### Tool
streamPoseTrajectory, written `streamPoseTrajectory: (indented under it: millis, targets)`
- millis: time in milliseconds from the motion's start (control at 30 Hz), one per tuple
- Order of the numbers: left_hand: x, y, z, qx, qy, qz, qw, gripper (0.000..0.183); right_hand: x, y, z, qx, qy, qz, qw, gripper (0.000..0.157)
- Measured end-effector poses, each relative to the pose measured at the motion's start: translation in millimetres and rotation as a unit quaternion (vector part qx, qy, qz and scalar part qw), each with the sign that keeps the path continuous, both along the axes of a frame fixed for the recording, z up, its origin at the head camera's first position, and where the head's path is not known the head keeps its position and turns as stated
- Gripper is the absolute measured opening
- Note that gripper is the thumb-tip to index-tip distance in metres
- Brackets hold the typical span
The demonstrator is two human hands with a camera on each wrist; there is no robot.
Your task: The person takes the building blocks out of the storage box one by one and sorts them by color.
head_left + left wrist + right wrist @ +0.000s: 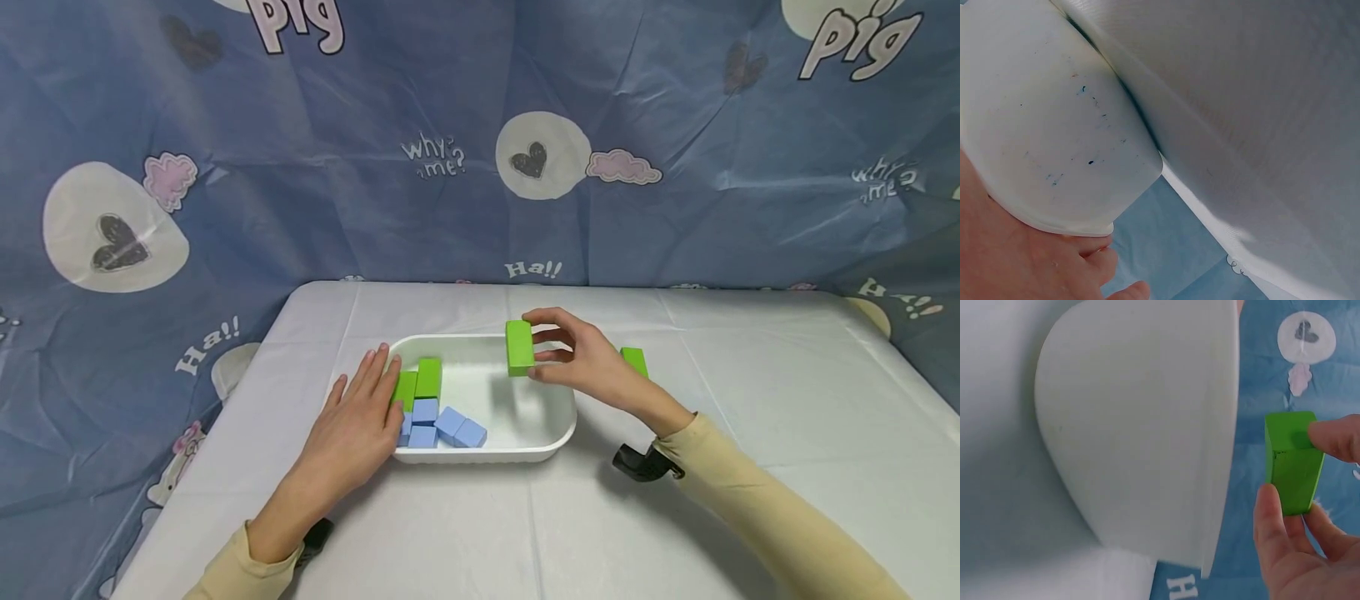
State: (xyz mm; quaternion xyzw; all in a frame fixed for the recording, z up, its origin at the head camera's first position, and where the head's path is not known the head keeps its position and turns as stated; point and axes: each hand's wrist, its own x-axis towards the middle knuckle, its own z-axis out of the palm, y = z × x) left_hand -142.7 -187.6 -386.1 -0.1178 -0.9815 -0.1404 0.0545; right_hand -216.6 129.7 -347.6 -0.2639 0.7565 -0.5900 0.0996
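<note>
My right hand (581, 354) pinches a green block (519, 348) between thumb and fingertips, above the right half of a white tray (480, 455). In the right wrist view the same green block (1295, 464) shows with fingers around it, beyond the tray's outer wall (1141, 425). My left hand (352, 429) rests with straight fingers on the tray's left rim. In the left wrist view that hand (1041, 250) lies along the rim. Inside the tray's left part sit two green blocks (428, 379) and several light blue blocks (450, 422).
Another green block (634, 361) lies on the white-covered table (750, 400), right of the tray and partly hidden by my right wrist. A blue printed cloth (465, 217) hangs behind the table. Dark wrist mounts (647, 463) are on both forearms.
</note>
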Motion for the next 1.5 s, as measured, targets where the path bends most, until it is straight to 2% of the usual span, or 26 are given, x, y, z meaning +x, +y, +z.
streamPoseTrajectory:
  millis: [300, 667, 933, 1233, 1500]
  targets:
    - [-0.2, 1, -0.4, 0.002, -0.003, 0.001, 1.0000, 0.058, 1.1, 23, -0.1, -0.027, -0.006, -0.031, 0.999, 0.066]
    - [-0.4, 1, 0.8, 0.004, -0.001, 0.001, 1.0000, 0.058, 1.7, 48, -3.9, -0.050, 0.015, -0.071, 0.996, 0.065]
    - [0.4, 1, 0.8, 0.009, -0.001, -0.002, 1.0000, 0.057, 0.8, 72, -2.7, -0.024, 0.022, -0.080, 0.996, 0.066]
    - [1.3, 1, 0.4, 0.011, -0.001, -0.004, 0.9999, 0.057, 0.2, 104, -2.3, -0.003, 0.001, -0.092, 0.996, 0.066]
    - [0.6, 1, 0.8, 0.014, -0.004, -0.004, 0.9999, 0.057, -1.8, 132, -6.0, 0.017, 0.005, -0.087, 0.996, 0.065]
